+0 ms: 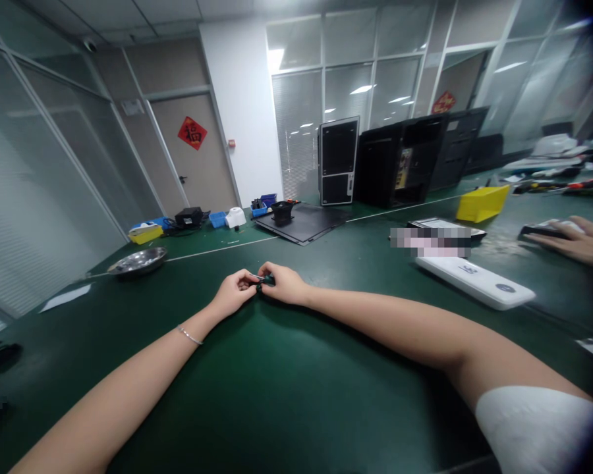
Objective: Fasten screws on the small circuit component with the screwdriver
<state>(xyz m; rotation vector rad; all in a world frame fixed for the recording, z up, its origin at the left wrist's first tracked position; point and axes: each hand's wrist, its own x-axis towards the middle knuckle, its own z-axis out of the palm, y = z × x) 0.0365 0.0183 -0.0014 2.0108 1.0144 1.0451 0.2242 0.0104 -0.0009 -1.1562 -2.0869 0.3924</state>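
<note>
My left hand (pixel 234 293) and my right hand (pixel 282 283) meet above the green bench mat (pixel 277 368), close to the body. Their fingertips pinch a small dark part with a metal tip (pixel 261 280). Its exact shape is mostly hidden by my fingers. A thin silver bracelet (pixel 190 335) circles my left wrist. Both forearms stretch across the mat from the lower corners of the view.
A co-worker's hand (pixel 573 240) rests on a dark object at the right. Nearby lie a long white device (pixel 474 282), a yellow bin (pixel 481 203), and several screwdrivers (pixel 558 185). A steel bowl (pixel 137 261), small bins, black panels (pixel 301 220) and computer cases (pixel 400 161) stand farther back.
</note>
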